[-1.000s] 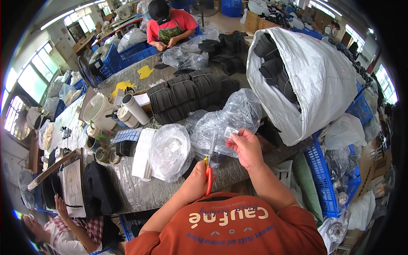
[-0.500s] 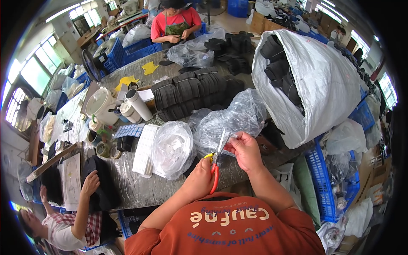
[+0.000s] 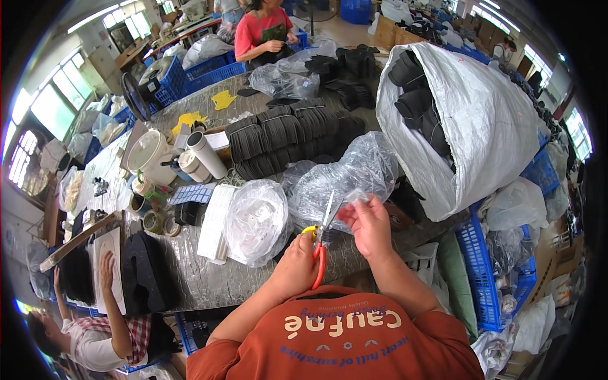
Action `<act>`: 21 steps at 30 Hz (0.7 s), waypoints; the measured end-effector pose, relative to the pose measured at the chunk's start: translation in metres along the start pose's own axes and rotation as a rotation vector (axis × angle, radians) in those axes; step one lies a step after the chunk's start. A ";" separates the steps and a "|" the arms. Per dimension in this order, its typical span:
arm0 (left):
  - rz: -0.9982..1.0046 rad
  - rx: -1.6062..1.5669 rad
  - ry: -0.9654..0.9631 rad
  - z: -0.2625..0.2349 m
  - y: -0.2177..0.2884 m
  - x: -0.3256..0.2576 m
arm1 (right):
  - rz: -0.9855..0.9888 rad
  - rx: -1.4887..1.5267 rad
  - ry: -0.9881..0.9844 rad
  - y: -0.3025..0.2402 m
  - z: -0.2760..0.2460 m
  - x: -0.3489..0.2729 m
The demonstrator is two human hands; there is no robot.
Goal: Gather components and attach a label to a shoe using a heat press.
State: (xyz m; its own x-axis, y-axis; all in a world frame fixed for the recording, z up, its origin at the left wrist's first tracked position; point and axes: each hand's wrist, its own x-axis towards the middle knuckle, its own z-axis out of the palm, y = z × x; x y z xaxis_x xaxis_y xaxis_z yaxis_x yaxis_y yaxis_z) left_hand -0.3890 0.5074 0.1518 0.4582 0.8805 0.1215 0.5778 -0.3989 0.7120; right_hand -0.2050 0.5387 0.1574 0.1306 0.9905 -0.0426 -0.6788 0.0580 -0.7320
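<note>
My left hand (image 3: pixel 296 265) is wrapped round a pair of scissors (image 3: pixel 322 265) with red and yellow handles. Their blades point away from me and stand apart in a narrow V. To the right of the blades, my right hand (image 3: pixel 370 229) pinches a small piece of clear plastic (image 3: pixel 356 196) between thumb and fingers, palm partly turned up. Beyond both hands lies a crumpled clear plastic bag (image 3: pixel 335 180). A round, cloudy plastic bag (image 3: pixel 256 221) with pale contents rests left of the scissors.
Bundled black pieces (image 3: pixel 278 136) are stacked mid-table. A large white woven sack (image 3: pixel 481 126) holding black bundles stands at right, above a blue crate (image 3: pixel 478 266). Left are a white flask (image 3: pixel 207 156) and bucket (image 3: pixel 149 158). One co-worker works at lower left, another across the table.
My right hand has turned its palm up and lifted the plastic piece slightly away from the blades. The co-worker at left shifted a hand onto a pale board; the far one stands more upright.
</note>
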 end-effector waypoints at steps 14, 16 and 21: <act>-0.210 -0.509 -0.489 -0.021 -0.015 0.006 | -0.270 -0.331 -0.118 -0.006 -0.015 -0.016; -0.251 -1.505 -0.649 -0.009 -0.021 -0.003 | -0.343 -0.482 -0.183 -0.020 0.003 -0.030; -0.218 -1.643 -0.744 0.006 -0.020 0.000 | -0.862 -1.344 -0.542 -0.025 0.000 -0.040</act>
State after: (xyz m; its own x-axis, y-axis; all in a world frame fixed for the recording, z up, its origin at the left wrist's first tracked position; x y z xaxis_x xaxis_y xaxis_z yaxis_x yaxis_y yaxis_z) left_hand -0.3962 0.5142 0.1330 0.9127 0.4077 -0.0287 -0.3072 0.7305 0.6099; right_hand -0.1928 0.4975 0.1775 -0.3306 0.6714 0.6633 0.5433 0.7100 -0.4480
